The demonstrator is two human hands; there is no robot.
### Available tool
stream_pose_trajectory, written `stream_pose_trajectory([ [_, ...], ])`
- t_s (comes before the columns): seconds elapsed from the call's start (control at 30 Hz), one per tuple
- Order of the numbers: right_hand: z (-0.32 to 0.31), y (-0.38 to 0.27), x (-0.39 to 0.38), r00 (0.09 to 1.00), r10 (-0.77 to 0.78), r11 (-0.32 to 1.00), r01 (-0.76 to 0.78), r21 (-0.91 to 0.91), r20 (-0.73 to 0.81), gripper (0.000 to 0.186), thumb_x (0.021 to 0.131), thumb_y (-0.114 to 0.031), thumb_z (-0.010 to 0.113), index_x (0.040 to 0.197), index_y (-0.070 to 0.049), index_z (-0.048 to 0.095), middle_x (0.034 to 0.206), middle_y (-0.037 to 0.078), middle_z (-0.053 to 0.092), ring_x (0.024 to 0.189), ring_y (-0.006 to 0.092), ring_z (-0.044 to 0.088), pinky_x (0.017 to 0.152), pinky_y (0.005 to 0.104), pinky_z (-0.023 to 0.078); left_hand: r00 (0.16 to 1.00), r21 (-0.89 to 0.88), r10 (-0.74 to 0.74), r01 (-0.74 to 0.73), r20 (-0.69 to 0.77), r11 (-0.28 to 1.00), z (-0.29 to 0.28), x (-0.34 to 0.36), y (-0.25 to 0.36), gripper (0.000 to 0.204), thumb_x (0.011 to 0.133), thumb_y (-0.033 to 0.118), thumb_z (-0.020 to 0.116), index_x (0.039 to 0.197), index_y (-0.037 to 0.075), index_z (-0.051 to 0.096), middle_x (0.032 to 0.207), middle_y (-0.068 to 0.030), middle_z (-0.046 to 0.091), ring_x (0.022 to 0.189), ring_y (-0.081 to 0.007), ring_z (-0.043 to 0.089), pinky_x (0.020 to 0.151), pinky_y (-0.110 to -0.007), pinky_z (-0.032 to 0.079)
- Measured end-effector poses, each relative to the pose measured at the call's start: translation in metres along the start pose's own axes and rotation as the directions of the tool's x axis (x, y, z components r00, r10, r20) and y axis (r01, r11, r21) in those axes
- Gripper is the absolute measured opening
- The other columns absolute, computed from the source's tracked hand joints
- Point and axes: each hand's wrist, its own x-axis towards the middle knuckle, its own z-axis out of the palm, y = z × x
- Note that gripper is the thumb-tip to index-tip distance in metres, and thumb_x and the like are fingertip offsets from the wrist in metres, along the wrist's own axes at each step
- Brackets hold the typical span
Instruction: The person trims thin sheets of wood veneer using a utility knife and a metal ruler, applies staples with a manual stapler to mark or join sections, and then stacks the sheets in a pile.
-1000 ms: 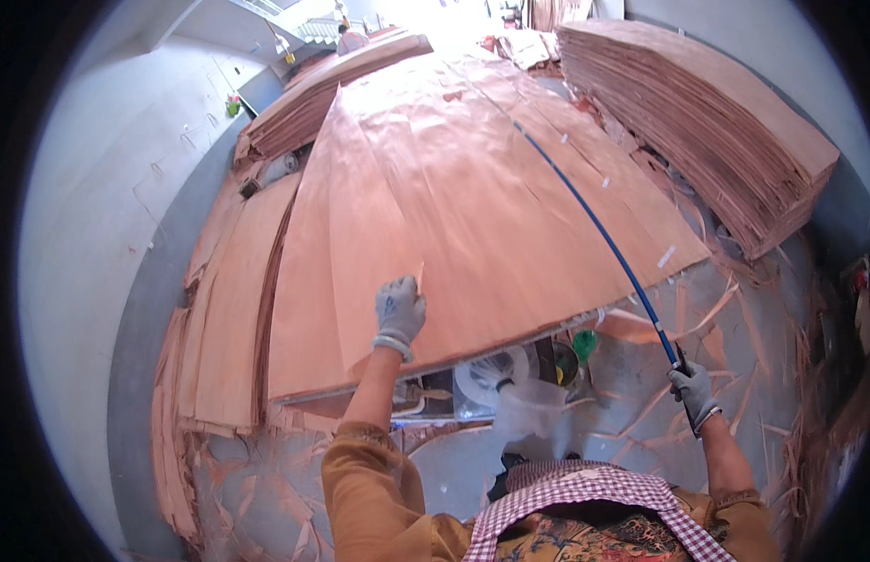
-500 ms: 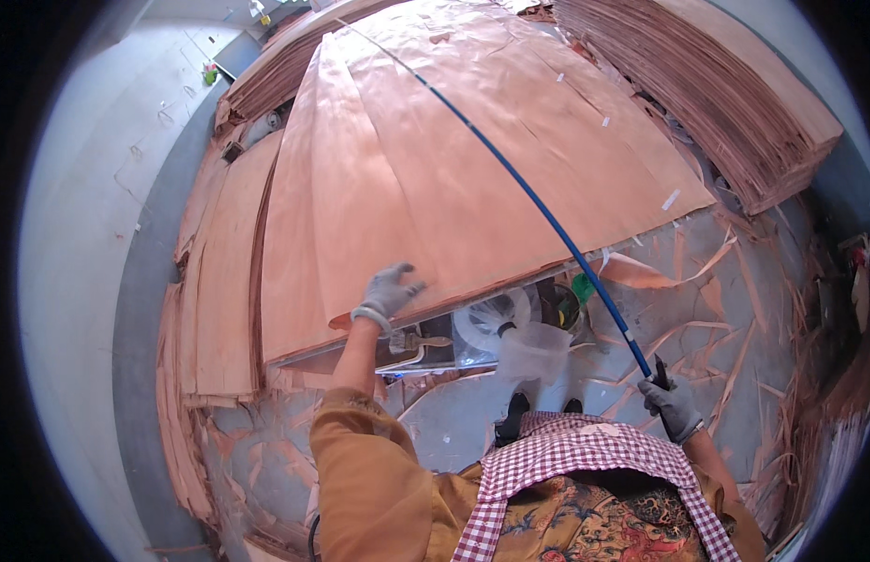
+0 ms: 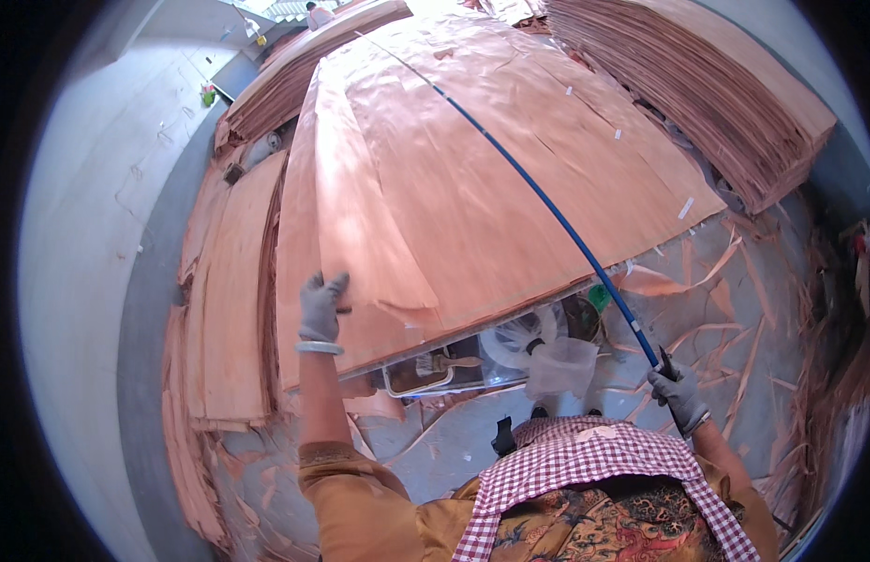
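A large thin wood veneer sheet (image 3: 528,178) covers the low stack in front of me. My gloved left hand (image 3: 321,307) is at its near left corner, with fingers closed on the sheet's edge. There the veneer lifts and bends, and a loose flap (image 3: 383,267) curls beside the hand. In my gloved right hand (image 3: 676,393), low on the right, is the lower end of a long blue pole (image 3: 547,201). It slants over the sheet to the far left. A dark, narrow, pointed object (image 3: 663,361) also sticks out of that hand; its kind is unclear.
Taller veneer stacks stand at the far right (image 3: 706,89) and far left (image 3: 285,80). A lower one (image 3: 230,309) lies on the left. Under the near edge are a brush (image 3: 444,362) and a clear plastic bag (image 3: 558,367). Veneer strips (image 3: 706,272) litter the grey floor.
My left hand has moved left to the sheet's corner, and the veneer there has lifted and folded over toward the right. The right hand still grips the pole, which has shifted slightly.
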Motion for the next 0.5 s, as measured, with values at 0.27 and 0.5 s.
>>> stream_pose_trajectory([
  [0.27,-0.003,-0.002,0.006,0.997,-0.059,0.998,0.06,0.008,-0.051,0.014,0.083,-0.017,0.063,0.08,-0.005,0.056,0.06,0.001,0.054,0.051,0.0067,0.051,0.044,0.0203,0.039,0.922,-0.154,0.371,-0.353,0.109,0.923,0.029,0.003,0.16,0.013,0.087,0.015,0.06,0.093,0.003,0.061,0.084,-0.0047,0.059,0.069,-0.0105,0.059,0.054,-0.023,0.047],
  [0.5,-0.026,-0.003,0.012,0.989,-0.08,0.997,0.079,-0.009,-0.128,0.011,0.083,-0.015,0.062,0.079,-0.006,0.056,0.061,-0.001,0.053,0.049,0.006,0.051,0.042,0.0201,0.038,0.837,0.274,0.536,-0.545,0.113,0.792,-0.051,-0.035,0.047,0.03,0.088,0.002,0.045,0.116,-0.004,0.054,0.121,-0.0149,0.05,0.105,-0.0225,0.054,0.069,-0.03,0.053],
])
